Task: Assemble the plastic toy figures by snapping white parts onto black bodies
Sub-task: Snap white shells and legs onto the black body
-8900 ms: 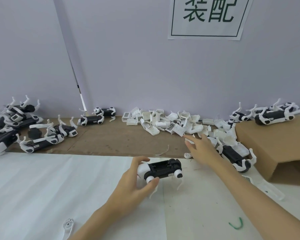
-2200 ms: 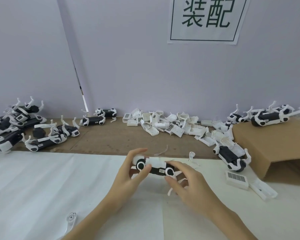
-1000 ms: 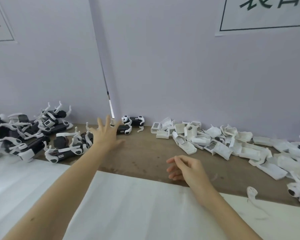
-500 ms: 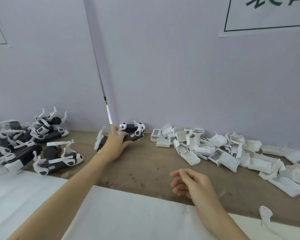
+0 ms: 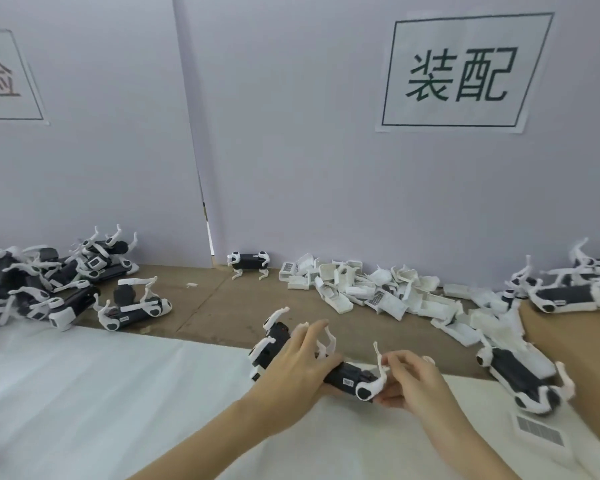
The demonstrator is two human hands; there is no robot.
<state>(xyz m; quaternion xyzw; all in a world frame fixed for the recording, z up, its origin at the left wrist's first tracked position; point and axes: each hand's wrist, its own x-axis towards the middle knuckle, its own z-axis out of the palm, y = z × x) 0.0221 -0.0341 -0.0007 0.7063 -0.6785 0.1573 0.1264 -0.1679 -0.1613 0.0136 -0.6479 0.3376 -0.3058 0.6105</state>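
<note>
A black toy figure [image 5: 347, 375] with white legs sticking up lies at the near edge of the brown board, where the white sheet [image 5: 101, 393] begins. My left hand [image 5: 291, 368] grips its middle from above, fingers curled over the body. My right hand [image 5: 413, 382] pinches its right end at the white rounded joint and leg. Loose white parts [image 5: 378, 289] are heaped along the wall behind. Another black body with white parts [image 5: 520, 372] lies to the right of my hands.
Several assembled figures [image 5: 49, 282] are piled at the far left. One figure [image 5: 248, 263] stands by the wall seam. A cardboard box [image 5: 575, 344] at the right carries more figures [image 5: 575, 296]. A white barcode part [image 5: 539, 433] lies at the lower right.
My left hand has brought a figure from near the wall to the sheet's edge. My right hand, idle half a second ago, now pinches the figure's right end.
</note>
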